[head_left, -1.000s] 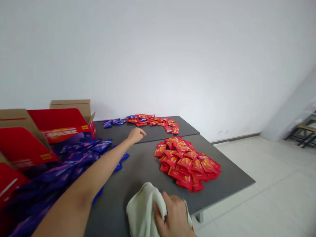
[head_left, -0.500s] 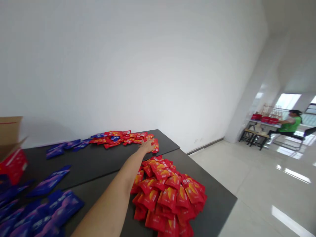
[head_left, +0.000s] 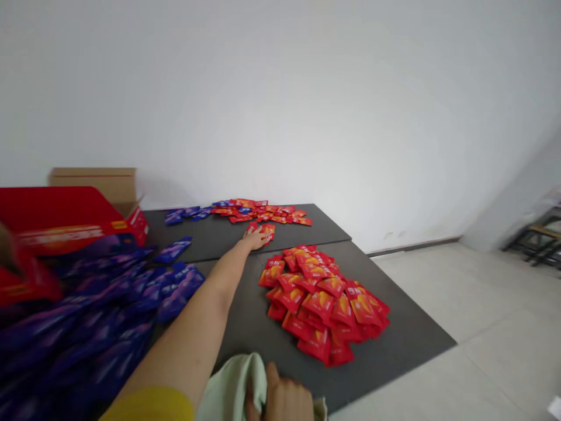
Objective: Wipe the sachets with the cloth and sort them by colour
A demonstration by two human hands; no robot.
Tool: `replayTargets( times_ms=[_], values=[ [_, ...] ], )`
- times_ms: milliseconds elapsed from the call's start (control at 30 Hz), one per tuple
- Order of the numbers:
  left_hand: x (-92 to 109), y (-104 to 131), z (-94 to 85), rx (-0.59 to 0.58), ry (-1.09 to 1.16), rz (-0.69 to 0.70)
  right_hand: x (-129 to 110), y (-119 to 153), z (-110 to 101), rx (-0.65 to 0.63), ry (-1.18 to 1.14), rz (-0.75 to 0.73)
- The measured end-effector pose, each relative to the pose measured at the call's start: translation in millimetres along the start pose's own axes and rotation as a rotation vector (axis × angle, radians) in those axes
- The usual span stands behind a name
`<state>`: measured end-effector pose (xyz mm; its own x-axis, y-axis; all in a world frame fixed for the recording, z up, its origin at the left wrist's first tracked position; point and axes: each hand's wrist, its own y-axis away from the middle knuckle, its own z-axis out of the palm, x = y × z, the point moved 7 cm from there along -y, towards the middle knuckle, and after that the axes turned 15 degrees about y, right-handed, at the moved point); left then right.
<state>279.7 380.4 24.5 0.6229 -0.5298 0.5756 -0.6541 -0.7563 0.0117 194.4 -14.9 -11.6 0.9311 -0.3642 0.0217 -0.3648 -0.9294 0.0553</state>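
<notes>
My left hand (head_left: 256, 237) reaches far over the dark table, its fingers lying across a couple of red packets (head_left: 268, 230). These packets are apart from the row of red and blue packets (head_left: 280, 213) by the wall. Low in the view, my right hand (head_left: 287, 400) is closed on a pale green cloth (head_left: 232, 389). A heap of red packets (head_left: 322, 298) with an orange-yellow print sits between the two hands, towards the right. Left of my forearm spreads a large pile of blue packets (head_left: 96, 327), partly blurred.
A red printed box (head_left: 70, 219) stands at the left, with a brown cardboard flap (head_left: 94, 178) behind it. The black table (head_left: 407, 327) meets a white wall at the back. A pale floor (head_left: 504, 327) and black-framed stools (head_left: 541, 237) lie to the right.
The view has swung left, showing more box and blue packets. My left hand has drawn red packets from the row's right end towards me and leftwards. My right hand and the cloth have appeared.
</notes>
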Motion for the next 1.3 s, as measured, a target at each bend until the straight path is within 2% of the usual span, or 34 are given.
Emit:
replayTargets(
  times_ms=[100,167,267,367,433,500,567,667,767,867,933,1033,1133,1200,1300],
  values=[
    [-16,47,-31.0,0.078,-0.052,-0.037,-2,6,-19,0.082,-0.041,-0.021],
    [-17,78,-47.5,0.129,-0.087,-0.05,-1,10,-25,0.121,-0.054,-0.012],
    [-3,131,-72.7,0.326,-0.137,-0.071,2,14,-29,0.161,-0.053,0.016],
    [18,199,-92.1,0.572,-0.133,-0.127,5,14,-37,0.187,-0.106,0.022],
    [28,248,-98.2,0.683,-0.063,-0.191,9,14,-50,0.228,-0.216,-0.009],
    [32,294,-98.6,0.764,0.045,-0.215,18,15,-72,0.322,-0.356,-0.038],
    [28,330,-88.4,0.743,0.188,-0.207,30,15,-100,0.458,-0.472,-0.031],
    [1,366,-47.6,0.513,0.548,-0.321,40,13,-140,0.612,-0.515,0.004],
    [-22,396,1.9,0.274,0.983,-0.52,19,9,-156,0.576,-0.376,-0.035],
    [-22,413,28.3,0.163,1.355,-0.548,-34,17,-141,0.511,-0.219,-0.297],
    [-18,419,34.3,0.175,1.546,-0.505,-70,26,-116,0.479,-0.148,-0.506],
    [-16,422,38.9,0.224,1.725,-0.413,-103,22,-74,0.385,-0.06,-0.68],
    [-18,424,48.4,0.133,1.789,-0.44,-108,-11,-53,0.3,0.036,-0.655],
    [-20,424,51.3,0.058,1.816,-0.478,-102,-40,-51,0.25,0.105,-0.555],
    [-24,416,46.2,0.057,1.879,-0.476,-94,-66,-56,0.19,0.183,-0.432]
  ],
)
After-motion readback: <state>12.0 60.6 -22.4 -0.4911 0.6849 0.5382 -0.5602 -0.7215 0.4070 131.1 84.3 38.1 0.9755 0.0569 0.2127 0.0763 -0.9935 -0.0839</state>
